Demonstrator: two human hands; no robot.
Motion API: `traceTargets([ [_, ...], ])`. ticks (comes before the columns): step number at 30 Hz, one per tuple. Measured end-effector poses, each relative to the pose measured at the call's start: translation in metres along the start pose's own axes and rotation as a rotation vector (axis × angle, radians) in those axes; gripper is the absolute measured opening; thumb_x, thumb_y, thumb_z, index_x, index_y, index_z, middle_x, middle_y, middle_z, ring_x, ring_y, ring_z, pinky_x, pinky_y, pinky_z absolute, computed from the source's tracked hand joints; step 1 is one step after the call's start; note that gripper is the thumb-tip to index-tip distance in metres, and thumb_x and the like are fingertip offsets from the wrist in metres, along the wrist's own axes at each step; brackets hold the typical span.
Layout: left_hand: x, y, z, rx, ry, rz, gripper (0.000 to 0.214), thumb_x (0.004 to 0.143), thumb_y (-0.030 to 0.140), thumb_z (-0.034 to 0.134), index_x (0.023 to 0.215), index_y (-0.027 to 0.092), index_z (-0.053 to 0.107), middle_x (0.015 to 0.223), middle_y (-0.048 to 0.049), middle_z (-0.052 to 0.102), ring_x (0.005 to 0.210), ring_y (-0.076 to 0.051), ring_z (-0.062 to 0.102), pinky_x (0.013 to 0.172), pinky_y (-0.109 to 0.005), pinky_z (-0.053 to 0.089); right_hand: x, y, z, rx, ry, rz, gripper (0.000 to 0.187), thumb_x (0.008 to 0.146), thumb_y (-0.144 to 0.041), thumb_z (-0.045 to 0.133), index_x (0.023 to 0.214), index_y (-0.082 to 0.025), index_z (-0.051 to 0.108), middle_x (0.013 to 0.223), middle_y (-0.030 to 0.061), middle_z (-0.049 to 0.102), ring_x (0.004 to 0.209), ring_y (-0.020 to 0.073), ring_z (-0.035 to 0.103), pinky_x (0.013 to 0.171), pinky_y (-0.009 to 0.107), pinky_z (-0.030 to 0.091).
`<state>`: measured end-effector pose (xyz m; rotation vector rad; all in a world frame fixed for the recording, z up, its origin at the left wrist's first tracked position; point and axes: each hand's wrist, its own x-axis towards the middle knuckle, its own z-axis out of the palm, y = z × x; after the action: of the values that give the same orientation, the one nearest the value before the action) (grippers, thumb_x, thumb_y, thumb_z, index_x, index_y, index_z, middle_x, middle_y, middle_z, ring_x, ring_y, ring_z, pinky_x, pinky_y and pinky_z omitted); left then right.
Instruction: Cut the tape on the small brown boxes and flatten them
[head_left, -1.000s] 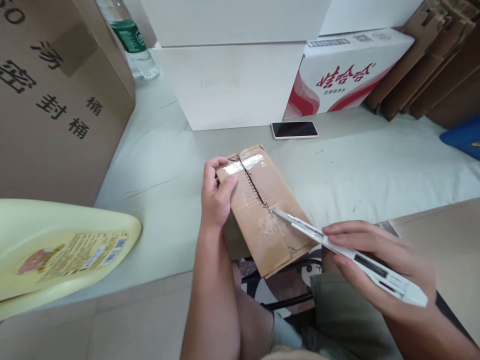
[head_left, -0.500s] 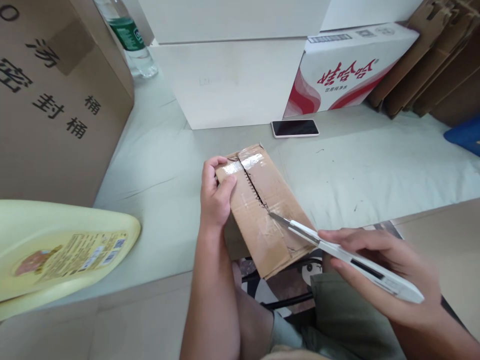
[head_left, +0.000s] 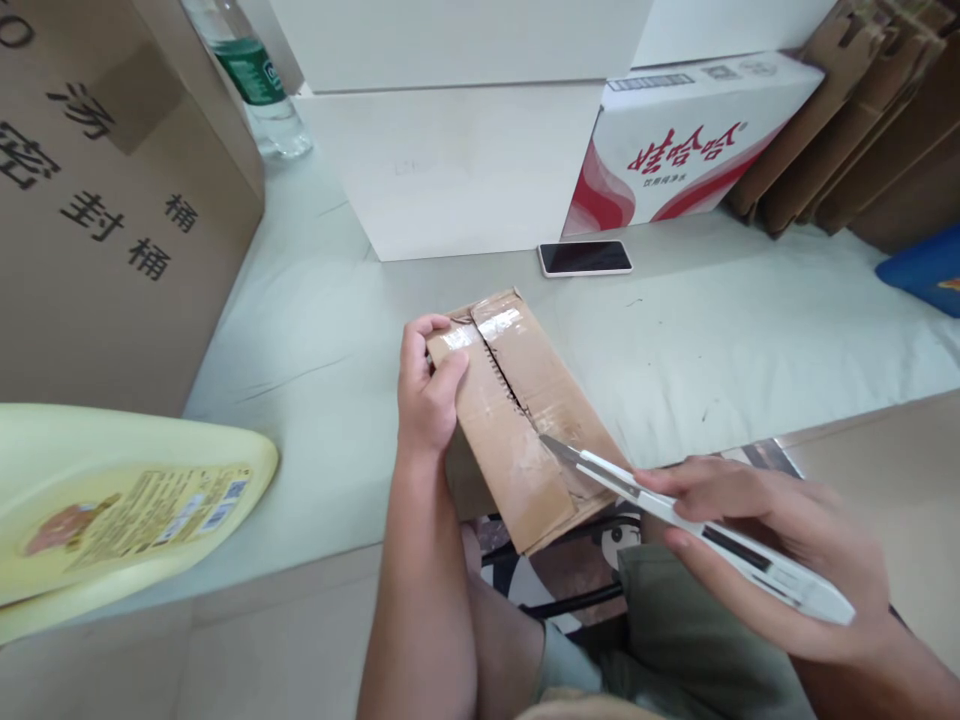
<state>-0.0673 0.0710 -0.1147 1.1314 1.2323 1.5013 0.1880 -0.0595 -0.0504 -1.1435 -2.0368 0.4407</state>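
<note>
A: From the head view, what are the surface and room like?

B: A pale green table, its cloth lightly creased, ends above a tiled floor.

A: And the hands?

B: The left hand grips the far left corner of one small brown box, which slants across the table's near edge. The right hand holds one white cutter, blade tip at the box's seam.

A: How many other things?

B: One phone, lying behind the box. At left, one bottle, one yellow jug, one large carton. At back right, one red-and-white box, beside white boxes too cropped to count. Far right, folded cardboard; I cannot count the pieces.
</note>
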Motion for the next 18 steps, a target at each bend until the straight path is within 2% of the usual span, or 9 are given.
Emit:
traceTargets([
  [3, -0.001, 0.001, 0.0, 0.008, 0.008, 0.0, 0.034, 0.068, 0.029, 0.071, 0.1, 0.026, 0.062, 0.09, 0.0, 0.061, 0.072, -0.016, 0.052, 0.064, -0.029, 0.045, 0.002, -0.001, 0.003, 0.018, -0.043, 0.009, 0.017, 0.089, -0.011, 0.069, 0.096, -0.026, 0.062, 0.099, 0.0017, 0.085, 0.073, 0.0164, 0.082, 0.061, 0.024, 0.061],
  [6, -0.002, 0.0, 0.0, 0.016, 0.005, 0.008, 0.033, 0.07, 0.028, 0.071, 0.101, 0.026, 0.062, 0.091, -0.0002, 0.06, 0.073, -0.016, 0.052, 0.064, -0.03, 0.044, 0.003, -0.001, 0.006, 0.049, -0.105, 0.014, 0.02, 0.09, -0.011, 0.067, 0.1, -0.027, 0.063, 0.104, 0.0019, 0.085, 0.081, 0.0175, 0.083, 0.071, 0.025, 0.064],
  [12, -0.001, -0.004, -0.001, 0.03, -0.005, 0.027, 0.029, 0.076, 0.028, 0.07, 0.104, 0.027, 0.061, 0.096, -0.0014, 0.061, 0.076, -0.017, 0.054, 0.067, -0.03, 0.045, -0.013, -0.003, -0.009, 0.149, -0.019, 0.048, 0.02, 0.087, -0.008, 0.068, 0.094, -0.027, 0.065, 0.095, 0.0037, 0.082, 0.078, 0.0223, 0.081, 0.063, 0.031, 0.063],
  [13, -0.001, -0.005, -0.001, 0.027, -0.008, 0.029, 0.029, 0.076, 0.028, 0.069, 0.104, 0.027, 0.06, 0.096, -0.0015, 0.061, 0.075, -0.017, 0.054, 0.066, -0.03, 0.046, -0.017, -0.005, -0.011, 0.198, 0.04, 0.079, 0.02, 0.088, -0.008, 0.067, 0.093, -0.027, 0.067, 0.093, 0.0036, 0.081, 0.077, 0.0219, 0.08, 0.065, 0.033, 0.064],
  [15, 0.0, -0.005, 0.0, 0.014, -0.014, 0.032, 0.03, 0.076, 0.029, 0.069, 0.104, 0.027, 0.06, 0.097, -0.0017, 0.061, 0.074, -0.017, 0.054, 0.065, -0.029, 0.046, -0.021, -0.005, -0.011, 0.261, 0.271, 0.207, 0.019, 0.092, -0.009, 0.065, 0.092, -0.027, 0.068, 0.094, 0.0032, 0.078, 0.073, 0.0199, 0.077, 0.068, 0.035, 0.066],
  [17, 0.001, -0.005, 0.0, 0.001, -0.015, 0.03, 0.03, 0.075, 0.029, 0.07, 0.104, 0.027, 0.06, 0.097, -0.0018, 0.062, 0.074, -0.017, 0.054, 0.065, -0.029, 0.047, -0.021, 0.005, -0.007, 0.199, 0.476, 0.303, 0.016, 0.094, -0.012, 0.069, 0.09, -0.027, 0.069, 0.1, 0.0037, 0.078, 0.074, 0.0187, 0.077, 0.069, 0.034, 0.066],
  [18, 0.001, -0.004, 0.0, -0.003, -0.018, 0.026, 0.031, 0.075, 0.029, 0.07, 0.104, 0.027, 0.06, 0.098, -0.0019, 0.062, 0.074, -0.017, 0.055, 0.065, -0.029, 0.047, -0.02, 0.015, -0.004, 0.115, 0.497, 0.31, 0.013, 0.092, -0.014, 0.072, 0.09, -0.027, 0.069, 0.104, 0.0046, 0.078, 0.077, 0.0194, 0.078, 0.071, 0.035, 0.066],
])
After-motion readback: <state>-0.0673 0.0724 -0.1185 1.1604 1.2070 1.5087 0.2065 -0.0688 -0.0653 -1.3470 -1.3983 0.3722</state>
